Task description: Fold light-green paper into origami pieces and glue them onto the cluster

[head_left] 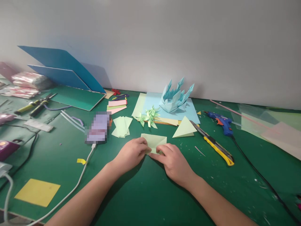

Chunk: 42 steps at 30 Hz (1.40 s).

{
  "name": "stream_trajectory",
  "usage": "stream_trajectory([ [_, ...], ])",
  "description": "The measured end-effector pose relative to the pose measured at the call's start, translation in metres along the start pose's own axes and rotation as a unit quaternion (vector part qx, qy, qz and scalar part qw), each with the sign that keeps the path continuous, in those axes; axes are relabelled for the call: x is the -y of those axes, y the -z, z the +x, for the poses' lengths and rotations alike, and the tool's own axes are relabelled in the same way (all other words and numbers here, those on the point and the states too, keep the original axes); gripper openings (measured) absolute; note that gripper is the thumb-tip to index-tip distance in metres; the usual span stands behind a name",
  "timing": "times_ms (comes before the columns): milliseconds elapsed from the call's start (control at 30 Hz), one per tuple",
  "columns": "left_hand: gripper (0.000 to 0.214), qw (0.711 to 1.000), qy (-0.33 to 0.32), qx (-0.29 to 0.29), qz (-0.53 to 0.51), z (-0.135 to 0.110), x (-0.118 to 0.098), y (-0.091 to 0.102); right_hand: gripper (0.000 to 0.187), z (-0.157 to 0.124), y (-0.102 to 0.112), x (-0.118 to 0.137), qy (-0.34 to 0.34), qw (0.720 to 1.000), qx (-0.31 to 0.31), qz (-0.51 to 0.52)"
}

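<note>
Bare forearms (pixel 94 188) reach over a green surface (pixel 141 204) toward a small pale-green paper (pixel 156 140), centred before the person; the left hand (pixel 134 152) and the right hand (pixel 176 161) both pinch its near edge. It looks only partly folded. Just beyond, flat green slips (pixel 121 127) at left appear unfolded; a folded triangle (pixel 184 128) sits right. Farther back, green paper flowers (pixel 151 115) and a spiky blue model (pixel 172 102) look finished.

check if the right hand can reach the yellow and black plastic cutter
Probably yes: the cutter's handle lies uncovered, only a thin pink strip between, though the right hand touches pale green paper.
</note>
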State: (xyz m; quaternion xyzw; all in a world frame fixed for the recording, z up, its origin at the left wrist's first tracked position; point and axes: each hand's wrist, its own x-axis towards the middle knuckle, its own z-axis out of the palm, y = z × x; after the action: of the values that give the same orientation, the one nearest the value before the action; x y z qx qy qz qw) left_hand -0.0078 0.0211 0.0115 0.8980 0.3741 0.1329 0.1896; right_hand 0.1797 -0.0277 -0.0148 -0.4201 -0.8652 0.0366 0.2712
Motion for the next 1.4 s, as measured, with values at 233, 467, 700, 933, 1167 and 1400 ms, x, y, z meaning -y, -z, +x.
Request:
stream_trajectory([
  [233,0.028,1.000,0.008,-0.002,-0.010,-0.001,0.003,0.000,0.035,-0.001,0.007,-0.007,-0.034,0.999,-0.026,0.015],
  [467,0.031,1.000,0.006,0.014,-0.002,-0.001,0.006,0.002,0.035,-0.005,0.011,-0.017,-0.033,0.998,-0.054,0.012],
  [700,0.010,0.998,0.060,-0.006,0.000,0.002,-0.006,-0.002,0.035,-0.005,0.009,-0.019,-0.005,0.998,-0.032,0.047],
  [933,0.005,0.997,0.078,-0.015,0.005,0.003,-0.012,-0.005,0.036,-0.008,0.006,-0.022,-0.018,0.997,-0.043,0.062],
  [1167,0.015,0.991,0.133,0.019,0.006,-0.002,-0.002,0.011,0.035,-0.007,0.005,-0.023,-0.017,0.997,-0.052,0.062],
  [1400,0.011,0.990,0.135,0.029,0.014,-0.005,0.003,0.019,0.034,-0.008,0.003,-0.022,-0.025,0.996,-0.058,0.069],
])
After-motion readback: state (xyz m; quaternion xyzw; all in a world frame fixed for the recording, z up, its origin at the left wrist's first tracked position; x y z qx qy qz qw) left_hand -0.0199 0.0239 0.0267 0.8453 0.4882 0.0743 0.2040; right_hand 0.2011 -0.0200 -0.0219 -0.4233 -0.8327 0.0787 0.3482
